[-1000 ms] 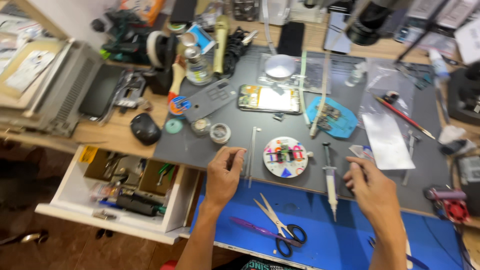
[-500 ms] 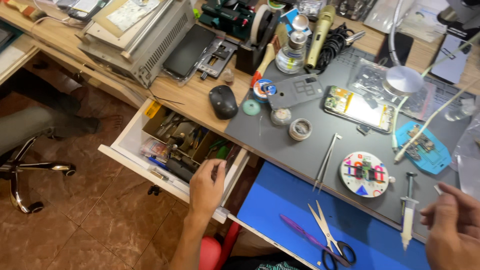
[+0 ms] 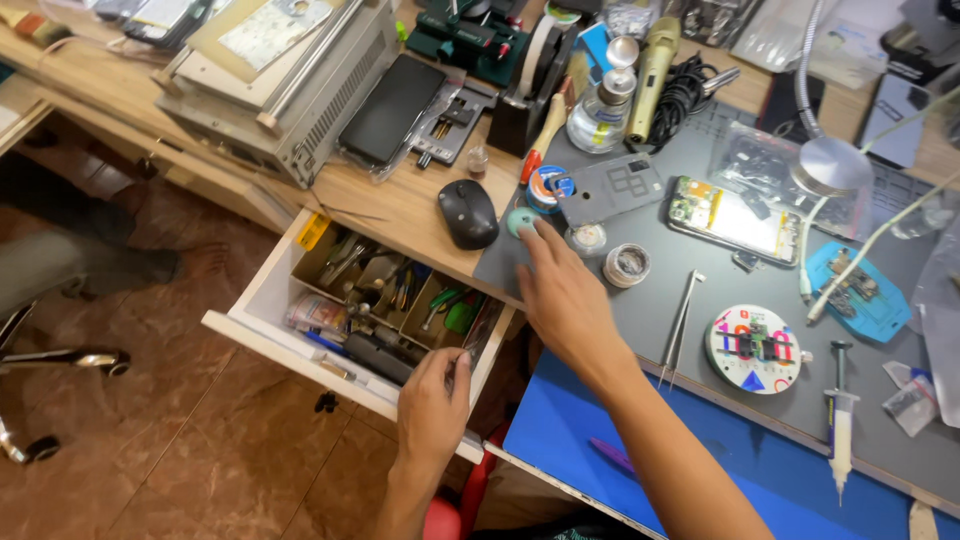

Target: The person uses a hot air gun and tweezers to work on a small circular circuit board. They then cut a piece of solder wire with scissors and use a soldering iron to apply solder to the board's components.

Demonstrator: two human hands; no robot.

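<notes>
My left hand [image 3: 433,405] reaches into the open white drawer [image 3: 262,300], its fingers curled at the front right compartment against a thin dark item [image 3: 476,338]. Whether it grips that item is unclear. My right hand [image 3: 562,295] stretches across the grey mat [image 3: 655,300] with fingers spread, and the fingertips touch a small teal round disc [image 3: 520,221] at the mat's left edge. A black mouse [image 3: 467,213] lies just left of the disc. Two small round tins [image 3: 627,264] sit to the right of that hand.
The drawer holds several pliers and small tools. On the mat lie tweezers [image 3: 680,325], a round colourful holder [image 3: 755,348], a syringe [image 3: 839,420] and a phone [image 3: 728,219]. A blue mat [image 3: 760,470] is near me. A grey instrument box [image 3: 290,90] stands back left.
The view swung left to the drawer. My left hand went from the mat down into the drawer. My right hand crossed from the mat's right side to the teal disc.
</notes>
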